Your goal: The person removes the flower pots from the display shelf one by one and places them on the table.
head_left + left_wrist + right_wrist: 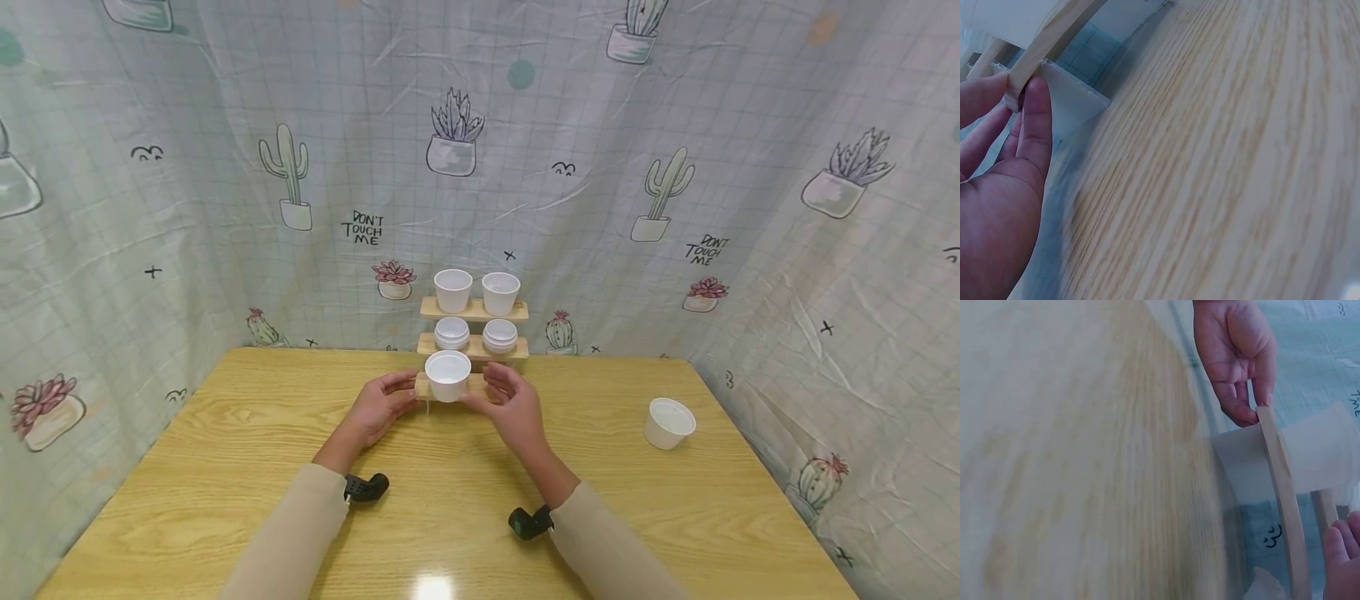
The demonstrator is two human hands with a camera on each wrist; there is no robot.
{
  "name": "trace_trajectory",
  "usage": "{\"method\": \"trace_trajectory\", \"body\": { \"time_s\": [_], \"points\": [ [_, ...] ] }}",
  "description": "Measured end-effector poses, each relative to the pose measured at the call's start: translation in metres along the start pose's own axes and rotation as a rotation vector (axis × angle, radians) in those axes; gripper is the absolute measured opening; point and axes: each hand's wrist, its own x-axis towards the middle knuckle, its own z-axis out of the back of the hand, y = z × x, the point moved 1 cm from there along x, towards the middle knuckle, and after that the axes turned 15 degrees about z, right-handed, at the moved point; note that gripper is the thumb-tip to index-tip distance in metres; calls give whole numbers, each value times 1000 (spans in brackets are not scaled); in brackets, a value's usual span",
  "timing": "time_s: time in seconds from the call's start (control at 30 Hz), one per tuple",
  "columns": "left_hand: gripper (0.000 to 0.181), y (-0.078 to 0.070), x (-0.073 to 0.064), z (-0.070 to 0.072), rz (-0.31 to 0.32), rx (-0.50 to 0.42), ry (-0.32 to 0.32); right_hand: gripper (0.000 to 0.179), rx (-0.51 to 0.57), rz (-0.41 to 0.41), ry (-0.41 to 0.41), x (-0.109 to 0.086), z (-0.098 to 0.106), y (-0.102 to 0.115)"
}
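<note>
A small three-tier stand with wooden shelves stands at the table's back. On its lowest shelf sits a white plastic cup, left of the middle. My left hand pinches that shelf's left end between thumb and fingers, which the left wrist view shows closely on the wooden shelf end. Just right of the cup is my right hand, its fingers loosely bent over the shelf's right part and hiding it. In the right wrist view, a gap separates the right fingertips from the cup.
Two taller white cups stand on the top shelf. Two shorter ribbed white cups sit on the middle shelf. Another white cup is on the wooden table at the right. A cactus-print curtain surrounds the back and sides.
</note>
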Motion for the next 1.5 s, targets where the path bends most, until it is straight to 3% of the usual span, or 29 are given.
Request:
{"method": "trace_trajectory", "body": {
  "time_s": [0.23,0.63,0.97,1.27,1.5],
  "points": [
    [46,0,-2,0,14,-13,-9,60,34,6,-41,-17,21,23],
    [46,0,0,0,2,-11,0,48,-137,51,-194,-39,79,22],
    [46,-2,-2,-1,-13,4,2,50,-281,45,-280,-56,130,28],
    [44,-2,-2,-1,-1,-2,-3,48,-435,27,-429,-68,169,31],
    [49,0,0,0,-19,19,7,51,-493,2,-583,-73,203,8]
  ]
}}
